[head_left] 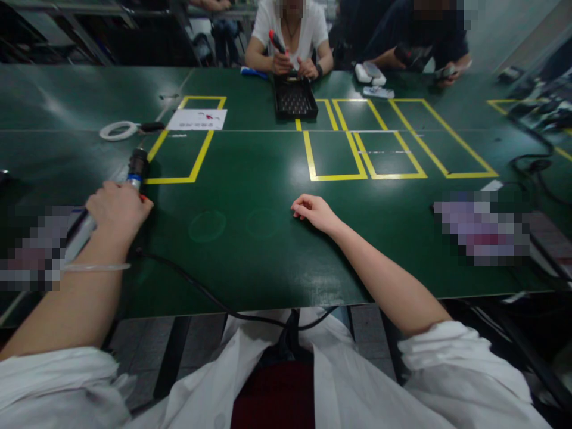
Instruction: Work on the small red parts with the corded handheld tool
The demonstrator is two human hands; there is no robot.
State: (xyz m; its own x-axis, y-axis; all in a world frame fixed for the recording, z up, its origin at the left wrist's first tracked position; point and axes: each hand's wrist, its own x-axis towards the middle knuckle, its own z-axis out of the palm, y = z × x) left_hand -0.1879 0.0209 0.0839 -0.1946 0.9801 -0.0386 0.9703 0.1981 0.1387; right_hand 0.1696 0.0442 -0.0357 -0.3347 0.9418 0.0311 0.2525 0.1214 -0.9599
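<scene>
At the left of the green table, my left hand [117, 208] is wrapped round an electric screwdriver [137, 165] with a black head, a blue ring and a silver-grey body. Its tip points away from me. A bit of red shows beside my left thumb; what it belongs to is hidden. Near the middle of the table, my right hand [315, 211] rests with fingers loosely curled together, and no object shows in it. Two faint rings are marked on the tabletop [232, 262] between my hands.
Yellow tape boxes [337, 177] mark the table. A printed sheet [196, 119] and a coiled white cable [118, 130] lie at left. Across, a person in white holds a red-black tool [277, 42] over a black tray [295, 107]. A black cable [192, 280] crosses the near edge.
</scene>
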